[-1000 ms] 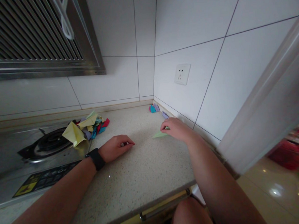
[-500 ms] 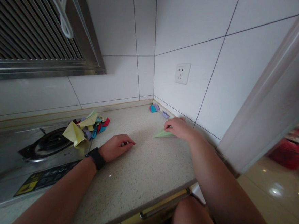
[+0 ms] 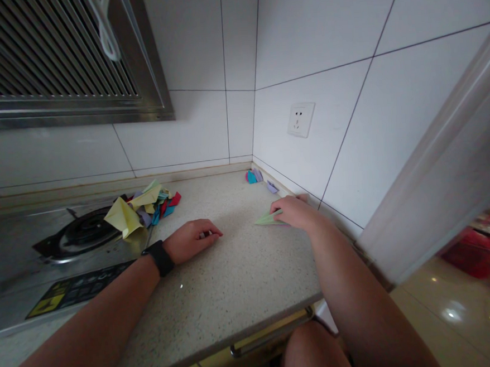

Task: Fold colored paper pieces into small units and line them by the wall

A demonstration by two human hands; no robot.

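Right hand (image 3: pixel 291 211): pinching the pale green paper (image 3: pixel 265 220) at the counter (image 3: pixel 235 279).
Left hand (image 3: pixel 190 240): loosely curled, thumb and fingers apart, nothing visible held.
Paper risk: a skewed crease, likely, if the one-handed pinch slips.
Paper heap (image 3: pixel 148 204): loose beside the burner, uncontained.
Cupboard front (image 3: pixel 241 364): contents hidden.

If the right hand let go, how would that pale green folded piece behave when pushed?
The pale green folded piece looks like thin paper, so it's probably light and might slide across the smooth-looking counter. Its folds may stiffen it, though pressing could crumple it. Its pointed, flattened shape seems unlikely to roll.
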